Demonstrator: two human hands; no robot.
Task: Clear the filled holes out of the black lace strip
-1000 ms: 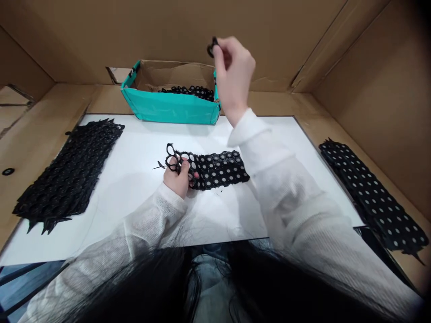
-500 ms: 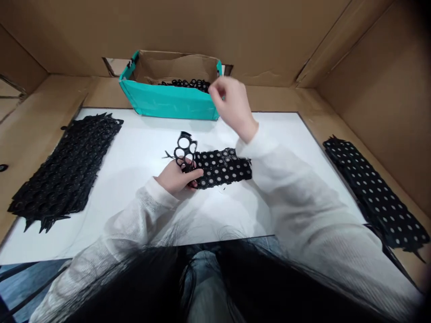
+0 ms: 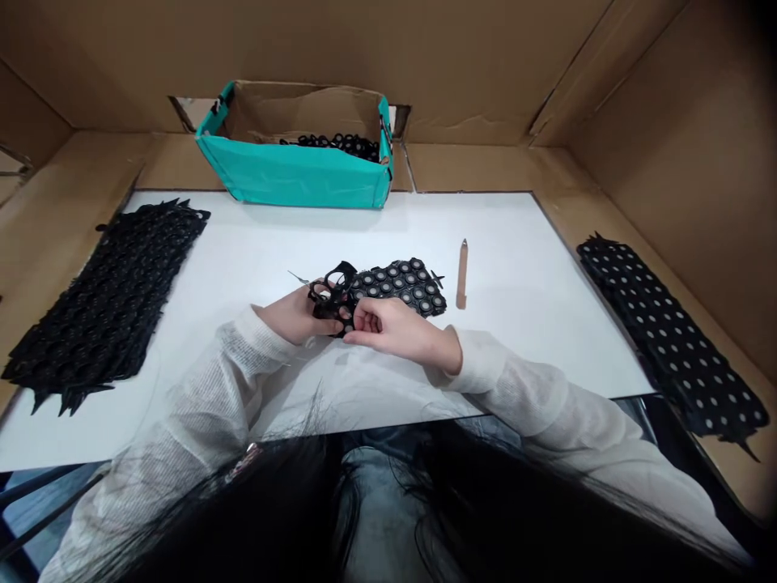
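Over the middle of the white board, my left hand [image 3: 299,314] is closed on the left end of a black sheet with rows of pale round spots [image 3: 397,281]. A black web of open rings [image 3: 328,288] curls up at that same end, above my left fingers. My right hand [image 3: 396,328] is at the sheet's near side, close to my left thumb. Its fingers are curled and closed on the sheet; the exact point of contact is partly hidden by the fingers.
A turquoise-fronted cardboard box [image 3: 295,172] at the back holds black ring-shaped pieces [image 3: 349,146]. Stacked black sheets [image 3: 106,295] lie at the left, dotted black sheets [image 3: 673,336] at the right. A brown pointed strip [image 3: 462,274] lies right of my hands. Cardboard walls [image 3: 473,73] surround the board.
My right hand has come down from the box's right end to the sheet. The sheet now tilts differently, and the ring web has folded lower. The brown strip has come into view.
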